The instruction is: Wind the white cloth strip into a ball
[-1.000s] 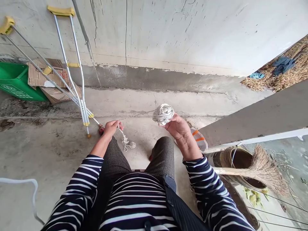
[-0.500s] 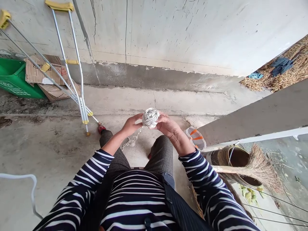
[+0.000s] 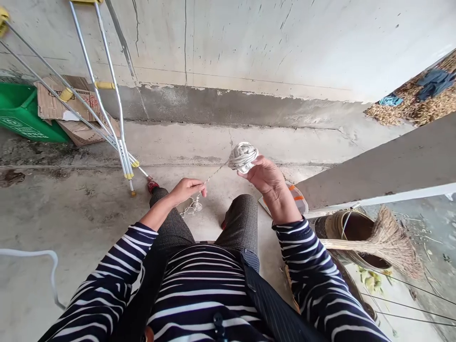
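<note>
A ball of white cord with dark flecks (image 3: pixel 242 157) is held up in my right hand (image 3: pixel 266 176), whose fingers close round its right and lower side. From the ball's left side a length of cord (image 3: pixel 217 171) runs taut, down and left, to my left hand (image 3: pixel 187 191). That hand pinches the cord between thumb and fingers, lower than the ball and apart from it. Below the left hand the cord hangs on to a small loose tangle (image 3: pixel 195 205) near the floor between my knees.
Two crutches (image 3: pixel 117 128) lean on the wall at left, beside flattened cardboard (image 3: pixel 85 128) and a green bin (image 3: pixel 32 114). To the right are a pillar (image 3: pixel 374 166), a straw broom (image 3: pixel 384 244) across a bucket (image 3: pixel 342 223), and a heap of husks (image 3: pixel 409 109) farther back.
My left hand has left the ball and moved down and left, drawing out a stretch of cord. My right hand has carried the ball up and to the right.
</note>
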A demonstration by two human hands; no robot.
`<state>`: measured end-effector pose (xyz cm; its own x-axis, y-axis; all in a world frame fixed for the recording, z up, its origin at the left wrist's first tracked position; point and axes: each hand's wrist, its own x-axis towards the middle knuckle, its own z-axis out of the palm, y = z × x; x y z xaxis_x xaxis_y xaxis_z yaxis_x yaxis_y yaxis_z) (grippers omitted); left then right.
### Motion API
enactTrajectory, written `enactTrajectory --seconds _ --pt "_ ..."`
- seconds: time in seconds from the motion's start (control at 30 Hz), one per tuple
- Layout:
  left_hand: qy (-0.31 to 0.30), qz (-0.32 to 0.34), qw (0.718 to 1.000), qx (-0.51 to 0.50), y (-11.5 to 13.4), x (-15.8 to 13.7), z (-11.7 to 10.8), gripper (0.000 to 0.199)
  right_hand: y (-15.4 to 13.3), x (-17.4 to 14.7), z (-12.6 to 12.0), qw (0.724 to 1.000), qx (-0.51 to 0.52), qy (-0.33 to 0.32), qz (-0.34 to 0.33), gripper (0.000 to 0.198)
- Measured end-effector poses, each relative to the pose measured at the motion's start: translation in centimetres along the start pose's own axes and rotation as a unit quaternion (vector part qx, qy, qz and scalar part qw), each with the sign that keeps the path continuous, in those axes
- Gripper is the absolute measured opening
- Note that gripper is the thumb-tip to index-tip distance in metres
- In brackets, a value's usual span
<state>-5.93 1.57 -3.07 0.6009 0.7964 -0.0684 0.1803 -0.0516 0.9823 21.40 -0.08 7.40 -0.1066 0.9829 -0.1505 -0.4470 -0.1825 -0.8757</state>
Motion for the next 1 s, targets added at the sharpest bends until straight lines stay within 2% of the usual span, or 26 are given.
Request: enactTrajectory --seconds 0.1,0.2,0.27,0.37,0.43,0.5,0.53,0.57,0.67,0.77,1.0 --pt "0.018 -0.064 0.997 0.042 -2.6 -0.9 -1.0 0.04 -0.7 -0.1 -0.5 1.0 0.004 0.003 -0.024 0.04" --pt "0.082 -0.11 0.989 0.058 -3.8 -0.5 -0.8 0.029 -0.4 -0.7 0.2 1.0 -0.013 -0.018 0.003 0.039" --pt "0.129 -0.086 0.987 0.041 -2.9 0.5 -0.1 0.033 0.4 -1.0 1.1 0.998 -0.022 -0.043 0.028 0.036" --pt "0.164 0.017 0.986 0.008 0.3 2.6 1.5 0.04 2.1 -1.1 2.5 0.994 -0.029 -0.084 0.062 0.037" --pt "0.158 0.063 0.985 0.018 2.4 3.8 2.4 0.031 2.9 -1.1 3.0 0.991 -0.032 -0.099 0.081 0.04" --pt "0.158 0.065 0.985 0.031 3.7 4.3 3.0 0.012 3.1 -1.1 3.1 0.991 -0.031 -0.098 0.088 0.041" --pt "0.159 0.056 0.985 0.03 3.9 4.3 3.2 0.011 3.0 -1.1 3.1 0.992 -0.031 -0.093 0.085 0.041" --pt "0.153 0.049 0.987 0.022 3.9 4.1 3.2 0.019 2.8 -1.1 2.9 0.993 -0.03 -0.086 0.08 0.04" --pt "0.092 0.038 0.995 -0.029 2.9 2.8 2.8 0.038 2.0 -1.2 2.2 0.996 -0.028 -0.062 0.061 0.037" --pt "0.034 0.023 0.998 -0.038 1.3 1.5 1.9 0.043 1.6 -1.1 1.2 0.996 -0.024 -0.055 0.058 0.038" --pt "0.061 -0.027 0.996 0.065 -3.1 -0.7 -0.3 0.035 0.4 -0.9 -0.8 0.999 -0.019 -0.038 0.018 0.048"
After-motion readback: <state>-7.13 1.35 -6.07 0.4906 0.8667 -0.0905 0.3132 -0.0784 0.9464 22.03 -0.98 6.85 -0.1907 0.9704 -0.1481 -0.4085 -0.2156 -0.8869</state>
